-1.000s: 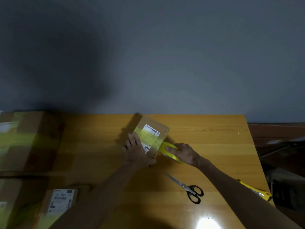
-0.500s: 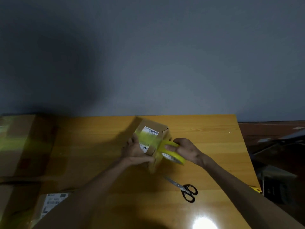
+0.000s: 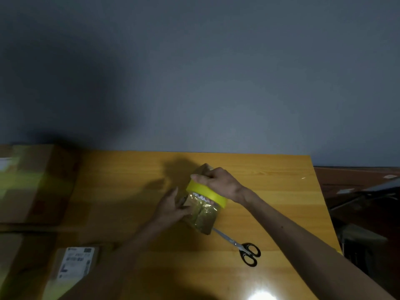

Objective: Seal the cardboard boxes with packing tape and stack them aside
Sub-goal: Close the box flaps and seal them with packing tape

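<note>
While gripping the yellow tape roll (image 3: 205, 192) in the right hand (image 3: 218, 182), atop the far end of the small cardboard box (image 3: 202, 219) at mid table (image 3: 129, 180), presses the left hand (image 3: 171, 210), fingers straight, against its left side. Runs long near-to-far; probably pulls tape nearward next.

The yellow wooden table (image 3: 281, 191) carries black-handled scissors (image 3: 237, 245). A small taped box (image 3: 202, 219) sits at their blade tips, and a labelled parcel (image 3: 75, 263) lies well left of them, apparently also on the tabletop.
</note>
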